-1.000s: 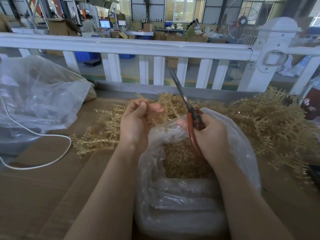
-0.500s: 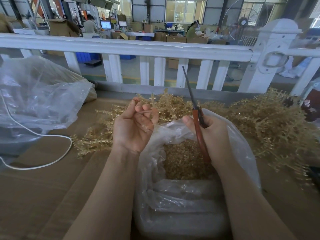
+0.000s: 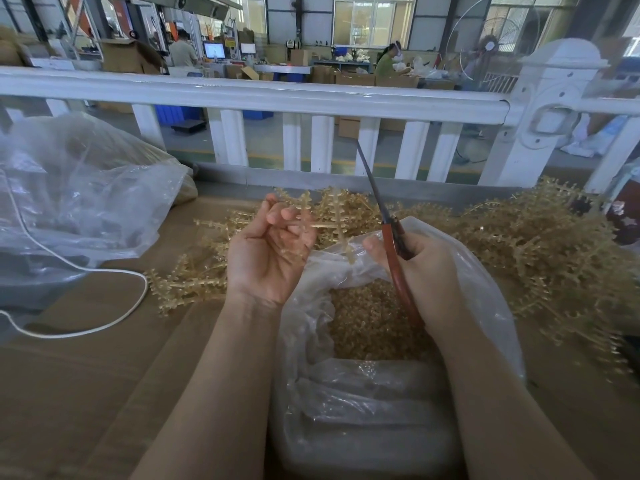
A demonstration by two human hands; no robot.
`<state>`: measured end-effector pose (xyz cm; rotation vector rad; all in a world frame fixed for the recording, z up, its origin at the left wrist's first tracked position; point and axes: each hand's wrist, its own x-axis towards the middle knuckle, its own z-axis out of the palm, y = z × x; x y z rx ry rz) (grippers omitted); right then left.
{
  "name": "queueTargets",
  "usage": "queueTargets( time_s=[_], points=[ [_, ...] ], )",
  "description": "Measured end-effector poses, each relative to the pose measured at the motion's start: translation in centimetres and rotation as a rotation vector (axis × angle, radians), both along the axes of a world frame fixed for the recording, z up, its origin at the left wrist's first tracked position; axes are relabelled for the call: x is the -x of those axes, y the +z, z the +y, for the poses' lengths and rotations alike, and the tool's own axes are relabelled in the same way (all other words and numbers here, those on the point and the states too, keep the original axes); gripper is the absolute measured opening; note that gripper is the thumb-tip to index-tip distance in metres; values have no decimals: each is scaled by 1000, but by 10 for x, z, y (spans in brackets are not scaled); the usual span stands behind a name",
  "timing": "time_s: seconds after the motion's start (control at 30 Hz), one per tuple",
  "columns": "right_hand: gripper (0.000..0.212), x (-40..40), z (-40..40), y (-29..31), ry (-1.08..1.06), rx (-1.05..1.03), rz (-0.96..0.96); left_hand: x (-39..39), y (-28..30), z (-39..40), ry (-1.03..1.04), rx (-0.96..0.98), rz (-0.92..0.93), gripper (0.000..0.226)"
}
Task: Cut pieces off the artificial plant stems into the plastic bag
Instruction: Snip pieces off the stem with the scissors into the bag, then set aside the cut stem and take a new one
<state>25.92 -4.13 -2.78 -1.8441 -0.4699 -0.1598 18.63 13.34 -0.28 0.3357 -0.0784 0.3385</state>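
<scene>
Two hands work above the open mouth of a clear, crinkled plastic bag (image 3: 478, 296) that sits on the brown cardboard-covered bench (image 3: 69, 393) and already holds a deep layer of small golden cut pieces (image 3: 367, 323). Our left hand (image 3: 266, 251) is turned palm up, its fingers curled round a thin, pale-gold plastic plant stem (image 3: 332, 226) with short side sprigs, which reaches out over the bag's rim. Our right hand (image 3: 426, 271) is clamped on the red handles of long, slim-bladed scissors (image 3: 388, 223); the blades point up and away towards the white railing (image 3: 277, 95), and they look closed, though we cannot be sure. A large loose heap of the same golden stems (image 3: 536, 244) lies across the back of the bench, just behind the bag. We judge the stem to be very light, springy and thin, easily bent and likely to flick when snipped, so we would hold it close to the cutting point, with its free end over the bag. A second clear bag (image 3: 86, 188) and a white cord (image 3: 83, 268) lie at the left.
</scene>
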Motion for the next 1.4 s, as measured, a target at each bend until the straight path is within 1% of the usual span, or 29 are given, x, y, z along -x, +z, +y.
queueTargets(
  time_s=[0.1,0.2,0.33,0.4,0.47,0.5,0.57,0.63,0.67,0.77,0.87,0.93,1.0,1.07,1.2,1.3,1.4],
  points=[
    [37,-1,0,-1,3,11,-4,0,0,0,6,-4,-10,35],
    [38,-1,0,-3,2,6,-4,1,2,0,11,-2,-22,36],
    [37,-1,0,-3,-1,16,-26,6,4,13,152,46,16,34],
    [35,-2,-1,-4,-5,26,-34,10,4,24,282,110,45,31],
    [32,-1,-1,-4,-3,39,-27,14,3,36,498,96,126,25],
    [30,-2,-1,-4,-2,42,-24,15,3,40,634,37,195,22],
    [29,-2,-1,-5,-5,47,-27,13,1,43,885,-145,361,19],
    [28,-2,-1,-6,-8,53,-34,10,-3,40,1045,-271,481,19],
    [28,-2,-1,-7,-8,60,-38,9,-5,38,1094,-279,504,18],
    [28,-3,0,-8,-9,80,-43,10,-6,44,1156,-184,513,13],
    [27,-4,0,-9,0,67,-42,15,-2,51,1176,-47,454,15],
    [27,-4,0,-9,7,62,-50,18,0,53,1271,8,436,16],
    [27,-4,-1,-10,12,62,-61,18,-1,54,1377,30,464,14],
    [28,-5,-1,-10,15,63,-62,17,-4,53,1410,6,565,11],
    [30,-6,-1,-11,14,68,-72,15,-8,51,1392,-56,747,12],
    [30,-6,-1,-11,7,87,-71,16,-7,50,1417,-190,916,31],
    [30,-6,-1,-11,-5,113,-59,18,-5,46,1435,-398,1188,47]
  ],
)
